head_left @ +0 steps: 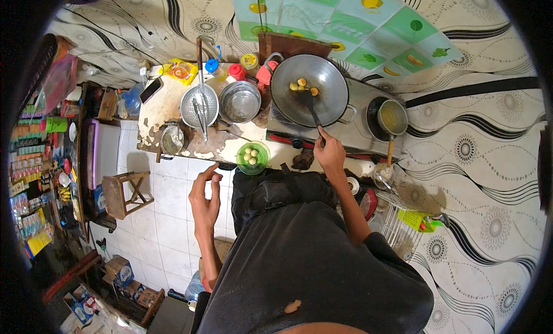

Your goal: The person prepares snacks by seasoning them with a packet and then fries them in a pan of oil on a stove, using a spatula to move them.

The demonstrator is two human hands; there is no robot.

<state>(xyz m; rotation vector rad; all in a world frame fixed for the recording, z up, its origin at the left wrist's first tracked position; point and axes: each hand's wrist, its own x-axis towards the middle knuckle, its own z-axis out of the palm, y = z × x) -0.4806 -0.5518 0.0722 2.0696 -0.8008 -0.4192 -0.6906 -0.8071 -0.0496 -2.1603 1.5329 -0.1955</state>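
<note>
My right hand (329,155) is closed around the handle of a dark spatula (313,112). Its blade rests inside a large grey wok (285,106) on the stove, touching or close beside several golden-brown round balls (302,82). Empty and loosely curled, my left hand (205,190) hangs in front of the counter edge with thumb and fingers apart. The nearest thing to it is a green bowl (242,161) holding several pale round balls (250,156), at the counter's front edge.
On the counter (155,112) stand a perforated ladle (200,106) with tongs across it, a metal pot (240,102) and a small pan (172,139). A saucepan (393,116) sits on the stove's right side. A wooden stool (125,194) stands on the floor at left.
</note>
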